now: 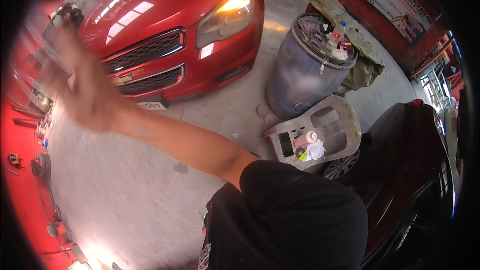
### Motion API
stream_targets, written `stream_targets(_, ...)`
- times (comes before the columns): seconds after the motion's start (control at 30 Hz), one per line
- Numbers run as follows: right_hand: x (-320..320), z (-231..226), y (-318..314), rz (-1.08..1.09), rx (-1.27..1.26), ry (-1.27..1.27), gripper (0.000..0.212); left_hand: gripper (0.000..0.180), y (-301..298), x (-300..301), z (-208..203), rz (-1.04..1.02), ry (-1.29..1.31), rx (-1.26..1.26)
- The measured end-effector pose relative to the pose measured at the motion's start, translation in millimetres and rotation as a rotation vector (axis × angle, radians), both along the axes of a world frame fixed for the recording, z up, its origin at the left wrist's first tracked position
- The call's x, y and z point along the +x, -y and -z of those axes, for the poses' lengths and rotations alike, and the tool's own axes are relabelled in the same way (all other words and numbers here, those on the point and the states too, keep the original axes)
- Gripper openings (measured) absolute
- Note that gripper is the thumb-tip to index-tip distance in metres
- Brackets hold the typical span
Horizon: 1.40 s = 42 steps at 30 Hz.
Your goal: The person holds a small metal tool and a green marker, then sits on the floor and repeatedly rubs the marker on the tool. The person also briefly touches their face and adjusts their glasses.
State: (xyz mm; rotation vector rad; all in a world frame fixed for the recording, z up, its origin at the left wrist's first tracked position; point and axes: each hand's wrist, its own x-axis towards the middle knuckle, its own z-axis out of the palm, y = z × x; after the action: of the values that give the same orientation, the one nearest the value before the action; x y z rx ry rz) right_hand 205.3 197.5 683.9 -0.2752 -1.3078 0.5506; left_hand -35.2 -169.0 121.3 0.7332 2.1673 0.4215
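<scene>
**R hand up by the red car's nose, nothing seen in it**

Red car (220, 65) parked upper L on the concrete floor (130, 185), nose toward the viewer; amber light lit in the headlight (227, 20). R hand (90, 90) is held up in front of the grille (145, 52) side, badly blurred; fingers look spread, no item seen in the grip. Contact w/ the car can't be judged. Of the L hand (204, 230) only a poss. sliver is seen by the black shirt (300, 220); its state can't be told.

Further out: blue drum (295, 77), heaped w/ rubbish, clear bottle (337, 34) on top; grey plastic chair (330, 132) beside it, w/ pinkish bottle (303, 140) & white rag or paper (315, 150); dark car (400, 150) at R.

Risks (judged): paint or grille could be knocked if the arm were swung too near; loose bottles could be tipped if drum or chair were bumped.

Writing: number plate (152, 105) partly hidden by the arm; badge (121, 78) on the grille; banner (390, 2) on the far red wall, upper R, printed in dark & red lines; small print (205, 257) on the shirt.
</scene>
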Motion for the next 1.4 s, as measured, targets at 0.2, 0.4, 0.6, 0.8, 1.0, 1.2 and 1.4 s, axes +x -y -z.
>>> stream_targets(0.2, 6.3, -9.3, 23.3, -0.234, 0.064, -0.052, 0.066, 0.044, -8.1, -4.6, 0.9, -0.004, 0.001, 0.053)
stream_targets(0.4, -17.6, 12.7, 42.9, -0.127, -0.123, 0.163, 0.073, 0.045, -20.4, 9.3, 14.9, -0.064, -0.019, 0.093)
stream_targets(0.6, -128.8, 192.8, 123.2, -0.946, 0.362, 0.972, 0.059, 0.047, -19.9, 5.7, 49.9, 0.006, -0.057, 0.119)
stream_targets(0.8, -44.5, 266.7, 152.4, -0.897, -0.255, 0.879, 0.041, 0.046, 22.0, -35.4, 87.2, -0.01, -0.076, 0.35)
stream_targets(1.0, 56.5, 264.9, 170.2, -0.496, -0.967, 0.868, 0.036, 0.02, -57.8, 28.8, -178.4, -0.313, 0.495, 0.545)
stream_targets(1.2, 83.9, 229.7, 146.2, -0.281, -1.13, 0.618, 0.04, 0.019, -90.6, 49.7, -237.0, -0.187, 0.643, 0.657)
stream_targets(1.4, 119.4, 119.5, 29.9, 0.069, -0.368, -0.119, 0.061, 0.017, -40.8, 81.5, -179.1, -0.395, 0.547, 0.499)
